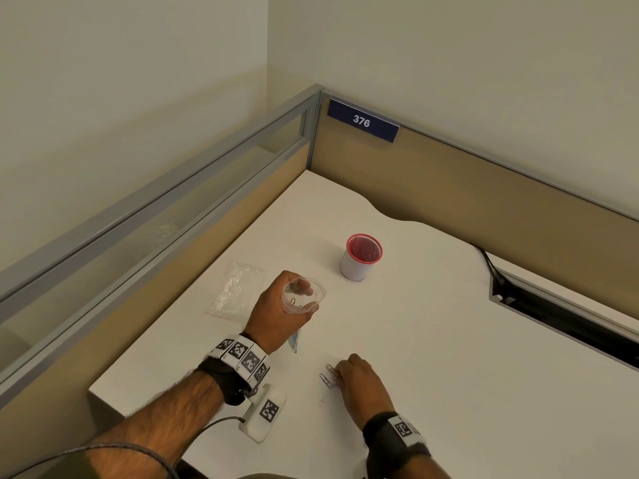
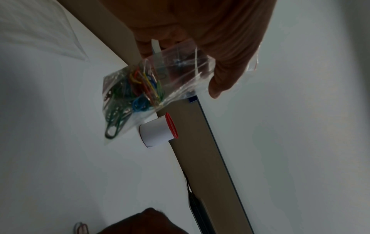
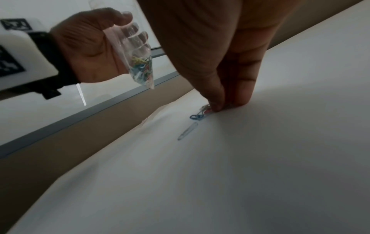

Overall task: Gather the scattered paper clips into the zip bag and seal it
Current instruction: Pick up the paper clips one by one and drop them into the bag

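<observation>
Under right hand [image 1: 359, 378], paper clips [image 1: 329, 374]

two bags [image 1: 238, 292], one cup [image 1: 359, 257]

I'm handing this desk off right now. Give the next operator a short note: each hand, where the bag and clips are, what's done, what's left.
Left hand: holds the zip bag above the desk, mouth held open upward.
Right hand: fingertips down on the desk, pinching at a small cluster of loose clips.
Done: many coloured clips already sit in the bag's bottom.
Left: lift this cluster, pick up the pale clip lying just beside it, drop them in, then press the zip shut.
Nearby: a second empty bag and a red-rimmed cup, both untouched.
</observation>
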Motion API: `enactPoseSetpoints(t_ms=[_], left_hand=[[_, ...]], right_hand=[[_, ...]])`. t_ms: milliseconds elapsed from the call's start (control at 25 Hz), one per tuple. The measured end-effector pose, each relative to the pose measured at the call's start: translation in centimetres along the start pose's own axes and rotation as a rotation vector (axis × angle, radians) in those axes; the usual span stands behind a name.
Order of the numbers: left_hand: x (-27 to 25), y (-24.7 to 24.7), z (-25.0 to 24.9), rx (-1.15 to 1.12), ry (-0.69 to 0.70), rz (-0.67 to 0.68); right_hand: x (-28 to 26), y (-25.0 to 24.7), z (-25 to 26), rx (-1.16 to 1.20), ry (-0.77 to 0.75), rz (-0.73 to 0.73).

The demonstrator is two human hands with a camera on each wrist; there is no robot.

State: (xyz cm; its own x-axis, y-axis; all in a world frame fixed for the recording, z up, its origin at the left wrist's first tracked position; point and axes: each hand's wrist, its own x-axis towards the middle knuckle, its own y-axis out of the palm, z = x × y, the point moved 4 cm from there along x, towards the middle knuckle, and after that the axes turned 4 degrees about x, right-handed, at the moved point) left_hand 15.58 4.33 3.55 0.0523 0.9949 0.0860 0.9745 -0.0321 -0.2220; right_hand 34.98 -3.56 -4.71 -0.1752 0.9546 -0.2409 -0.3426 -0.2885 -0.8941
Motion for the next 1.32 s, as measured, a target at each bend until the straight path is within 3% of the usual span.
enactPoseSetpoints(t_ms=[160,360,480,880,1080,1320], left_hand=[[0.0,-0.5,0.0,0.016,-0.002,-0.001],[-0.4,-0.9,0.0,0.045,-0.024,-0.036],[-0.6,-0.4,-0.3,0.047,-0.014,-0.024],[-1.0,-0.5,-0.1,0.052,-0.023,-0.05],[-1.2,-0.5,-0.2,0.065,-0.028,-0.049],[-1.1,-0.6,-0.3,0.055,-0.021,-0.052]], right_hand=[[0.5,-1.3,-0.6,0.109,0.029,0.026],[0.1,-0.3,1.1,-0.026,-0.146,0.189],[-0.2,-0.1,1.0,-0.058,-0.168,0.25],[0.4,1.1,2.4,-0.206,-0.286,0.023],[1.9,-0.4,2.8,-0.201,-0.201,0.044],[3.9,-3.7,-1.3,0.131,0.127,0.017]])
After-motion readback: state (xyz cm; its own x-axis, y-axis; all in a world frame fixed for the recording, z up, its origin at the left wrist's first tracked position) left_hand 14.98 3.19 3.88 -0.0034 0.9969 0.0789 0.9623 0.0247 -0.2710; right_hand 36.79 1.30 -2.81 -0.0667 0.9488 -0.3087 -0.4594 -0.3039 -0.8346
